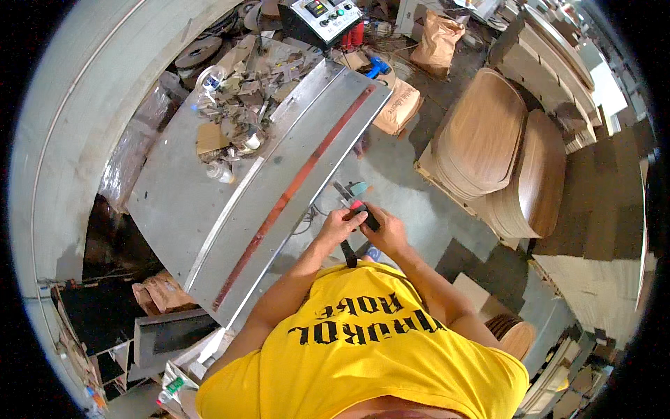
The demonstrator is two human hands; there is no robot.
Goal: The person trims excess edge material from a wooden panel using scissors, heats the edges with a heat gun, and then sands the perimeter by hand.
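Note:
In front of my waist, both hands meet around a small hand tool [368, 217] with a black and red body. A narrow grey strip [343, 190], possibly its blade, points away from the red end; the exact kind is unclear. My left hand [340, 228] pinches the tool with thumb and fingers. Wrapped round its black part from the right is my right hand [386, 232]. Just beyond my fingers shows a small teal item [358, 188]; I cannot tell whether it touches the tool. A dark strap [349, 254] hangs below my left hand.
To my left runs a long grey metal table [178, 202] with a red strip [286, 197] and heaped scraps [241, 105]. A control box [324, 19] stands at its far end, near a blue power tool [377, 68]. Stacked rounded wooden boards [485, 133] stand at right.

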